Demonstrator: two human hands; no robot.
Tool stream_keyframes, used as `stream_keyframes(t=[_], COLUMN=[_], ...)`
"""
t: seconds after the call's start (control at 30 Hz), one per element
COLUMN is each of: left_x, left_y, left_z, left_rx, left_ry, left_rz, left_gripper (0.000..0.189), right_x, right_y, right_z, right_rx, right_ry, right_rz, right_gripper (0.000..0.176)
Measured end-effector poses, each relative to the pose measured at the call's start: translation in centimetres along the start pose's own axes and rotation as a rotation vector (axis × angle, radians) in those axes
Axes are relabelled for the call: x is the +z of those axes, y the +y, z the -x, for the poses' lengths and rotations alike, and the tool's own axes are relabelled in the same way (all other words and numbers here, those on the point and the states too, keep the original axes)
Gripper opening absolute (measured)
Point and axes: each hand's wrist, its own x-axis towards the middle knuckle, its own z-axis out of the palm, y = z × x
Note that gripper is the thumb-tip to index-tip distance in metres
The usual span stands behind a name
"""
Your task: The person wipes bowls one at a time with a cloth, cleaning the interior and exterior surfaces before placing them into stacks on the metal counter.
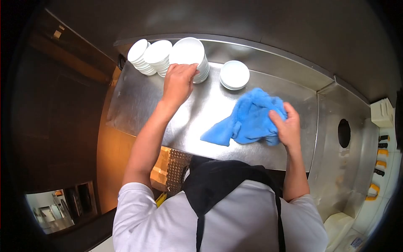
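Observation:
My left hand [179, 82] is at the near side of the tallest stack of white bowls [187, 50], thumb and fingers closed at the rim of its top bowl. Bunched in my right hand [287, 126] is a blue cloth [256, 117], its loose corner lying towards the left on the steel counter. Just beyond the cloth sits a short stack of white bowls [234, 75]. Two more stacks of small white dishes, a middle one [158, 52] and a leftmost one [138, 50], lean beside the tall stack.
The steel counter [138, 109] ends at a raised back ledge [268, 54]. To its right is a steel surface with a dark round hole [344, 133]. Several yellow and black handles [382, 153] line the right wall. A perforated brown mat [178, 168] shows below the counter.

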Motion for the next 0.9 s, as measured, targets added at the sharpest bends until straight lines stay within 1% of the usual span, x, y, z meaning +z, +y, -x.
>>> stream_keyframes(t=[0.03, 0.07, 0.1, 0.13, 0.2, 0.27, 0.33, 0.43, 0.53, 0.57, 0.6, 0.63, 0.67, 0.7, 0.73, 0.77, 0.87, 0.9], left_x=[0.8, 1.4, 1.7, 2.0, 2.9, 3.4, 3.2, 3.2, 6.5, 7.9, 9.2, 10.6, 11.0, 11.3, 11.7, 12.3, 11.5, 11.6], left_y=[-0.7, -1.3, -1.6, -1.9, -2.5, -2.9, -2.3, 1.0, 3.4, 4.2, 5.1, 5.8, 5.5, 5.3, 5.1, 4.6, 4.6, 4.4], left_z=[-0.2, -0.2, -0.4, -0.5, -0.3, -0.2, -0.2, -1.6, -0.3, 0.1, 0.4, 0.4, 0.3, -0.1, -0.4, 0.1, -0.7, -0.5], left_rx=[0.026, -0.003, -0.031, -0.056, -0.053, -0.066, -0.099, 0.103, 0.023, 0.086, 0.150, 0.185, 0.102, 0.021, -0.064, -0.054, -0.168, -0.133], left_ry=[-0.028, -0.100, -0.175, -0.251, -0.261, -0.270, -0.286, 0.036, -0.243, -0.319, -0.396, -0.296, -0.455, -0.608, -0.762, -0.668, -0.711, -0.703], left_rz=[-0.029, -0.077, -0.125, -0.174, -0.180, -0.174, -0.160, -0.318, 0.269, 0.197, 0.123, 0.095, 0.063, 0.032, 0.000, 0.021, 0.062, 0.048], left_gripper=[0.017, 0.015, 0.014, 0.013, 0.008, 0.008, 0.014, 0.032, 0.042, 0.043, 0.044, 0.032, 0.027, 0.022, 0.018, 0.015, 0.015, 0.015], right_x=[-0.2, -0.5, -1.3, -1.7, -1.8, -2.1, -2.9, -3.0, -2.1, -2.1, -1.8, -1.5, -1.4, -1.2, -1.4, -1.3, -0.9, -0.6], right_y=[-0.2, -0.4, -0.4, 0.3, 1.8, 2.2, 2.5, 5.1, 4.6, 4.3, 3.9, 3.5, 3.2, 3.7, 4.0, 4.2, 4.8, 5.0], right_z=[0.2, 0.4, 0.6, 0.8, 1.1, 1.8, 2.3, 2.5, 3.5, 3.3, 3.0, 2.6, 2.4, 2.3, 2.5, 2.7, 2.5, 2.3], right_rx=[-0.010, -0.018, 0.008, 0.034, 0.090, 0.181, 0.258, 0.382, 0.333, 0.233, 0.243, 0.248, 0.246, 0.254, 0.252, 0.254, 0.239, 0.224], right_ry=[0.080, 0.160, 0.129, 0.104, 0.060, 0.111, 0.180, -0.008, 0.004, 0.016, 0.022, 0.031, 0.044, 0.014, 0.014, 0.012, 0.035, 0.048], right_rz=[-0.248, -0.497, -0.553, -0.511, -0.426, -0.749, -1.094, -0.330, -0.803, -0.962, -0.937, -0.914, -0.890, -0.741, -0.783, -0.827, -0.943, -0.980], right_gripper=[0.025, 0.027, 0.032, 0.032, 0.033, 0.034, 0.034, 0.035, 0.034, 0.032, 0.032, 0.031, 0.031, 0.031, 0.031, 0.031, 0.029, 0.028])
